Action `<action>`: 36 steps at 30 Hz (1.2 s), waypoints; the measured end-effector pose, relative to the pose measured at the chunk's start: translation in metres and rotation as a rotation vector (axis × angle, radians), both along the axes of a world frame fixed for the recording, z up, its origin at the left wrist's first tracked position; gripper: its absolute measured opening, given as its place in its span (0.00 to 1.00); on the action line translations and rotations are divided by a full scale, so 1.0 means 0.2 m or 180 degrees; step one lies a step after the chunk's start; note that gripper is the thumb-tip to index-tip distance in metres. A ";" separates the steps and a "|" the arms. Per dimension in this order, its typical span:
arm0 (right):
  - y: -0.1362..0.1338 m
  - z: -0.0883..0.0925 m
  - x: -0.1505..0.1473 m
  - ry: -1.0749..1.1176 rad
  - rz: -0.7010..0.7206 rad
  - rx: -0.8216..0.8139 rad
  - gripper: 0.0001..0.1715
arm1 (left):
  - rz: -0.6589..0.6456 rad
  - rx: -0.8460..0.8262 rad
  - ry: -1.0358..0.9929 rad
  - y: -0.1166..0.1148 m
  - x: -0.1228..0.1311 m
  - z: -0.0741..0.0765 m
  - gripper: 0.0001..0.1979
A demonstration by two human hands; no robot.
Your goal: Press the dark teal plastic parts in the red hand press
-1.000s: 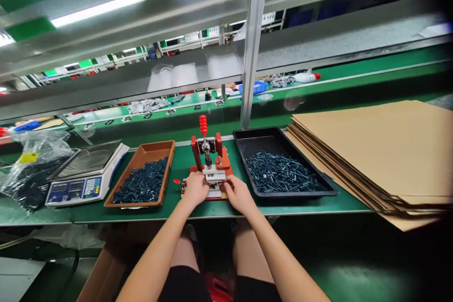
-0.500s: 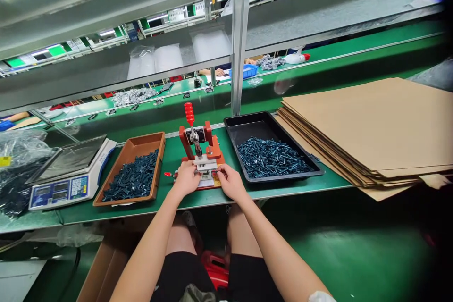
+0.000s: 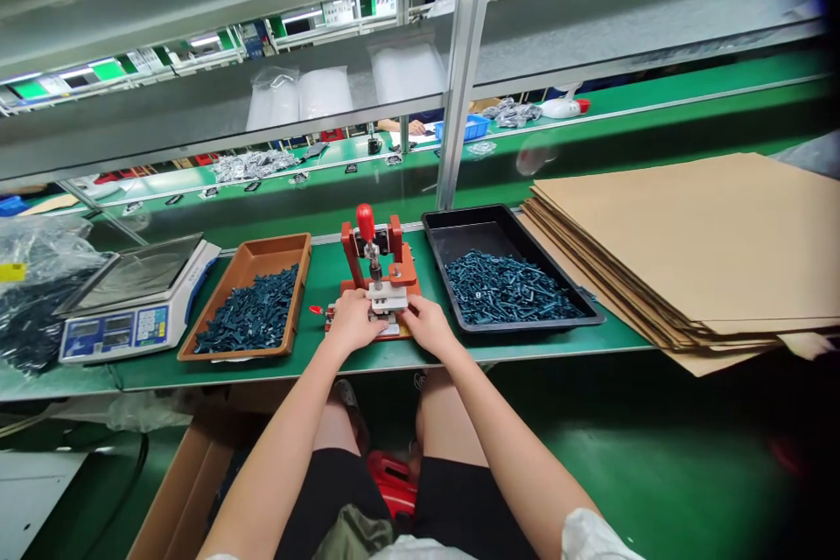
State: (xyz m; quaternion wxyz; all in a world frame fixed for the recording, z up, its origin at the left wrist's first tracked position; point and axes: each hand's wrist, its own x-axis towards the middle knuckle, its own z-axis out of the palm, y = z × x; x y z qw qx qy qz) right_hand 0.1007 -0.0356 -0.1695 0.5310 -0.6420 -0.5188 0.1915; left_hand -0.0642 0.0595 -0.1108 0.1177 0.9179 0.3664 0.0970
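While trays (image 3: 272, 257) flank the press (image 3: 388, 297), presumably for easy reach, my left hand (image 3: 354, 320) and right hand (image 3: 429, 324) curl partway at its front, any hold undeterminable.

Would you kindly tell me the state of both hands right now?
Left hand: partly curled at the left side of the toggle-clamp fixture; cannot tell whether it holds anything.
Right hand: partly curled at the fixture's right side; its grasp also cannot be told.

Your hands (image 3: 354, 322) are at the press (image 3: 402, 276), a brown tray (image 3: 272, 257) left of it, a black tray (image 3: 473, 234) right.
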 end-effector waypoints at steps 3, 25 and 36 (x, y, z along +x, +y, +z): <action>0.02 -0.01 0.02 -0.0014 0.0043 -0.0024 0.10 | -0.0065 -0.0064 -0.0001 0.01 -0.01 0.00 0.17; 0.09 0.03 -0.10 0.0025 0.0181 0.0146 0.17 | -0.0151 0.0163 -0.0183 -0.01 -0.02 -0.04 0.17; 0.08 0.01 -0.10 -0.0218 -0.0011 0.0272 0.15 | -0.0117 0.0159 -0.0325 -0.02 -0.03 -0.04 0.15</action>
